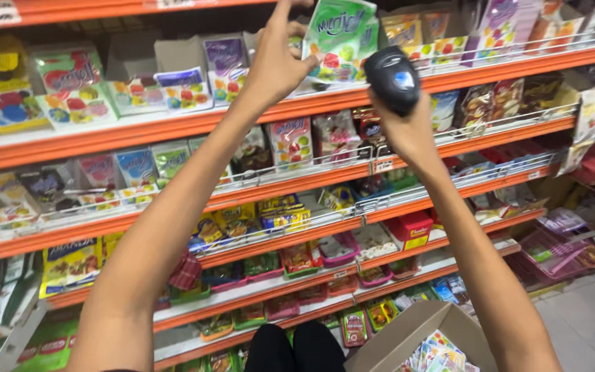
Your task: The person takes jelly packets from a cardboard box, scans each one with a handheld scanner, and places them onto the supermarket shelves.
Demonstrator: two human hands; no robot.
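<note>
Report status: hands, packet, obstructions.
Left hand pinching green printed sachet at the top orange shelf. Right hand gripping black handheld scanner. Nothing between them.

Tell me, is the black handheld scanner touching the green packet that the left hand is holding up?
Cannot tell. In the head view the black scanner in the right hand overlaps the edge of the green packet held by the left hand; no gap or contact shows plainly.

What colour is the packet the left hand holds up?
Mostly green packet with fruit pictures, held by the left hand; head view.
</note>
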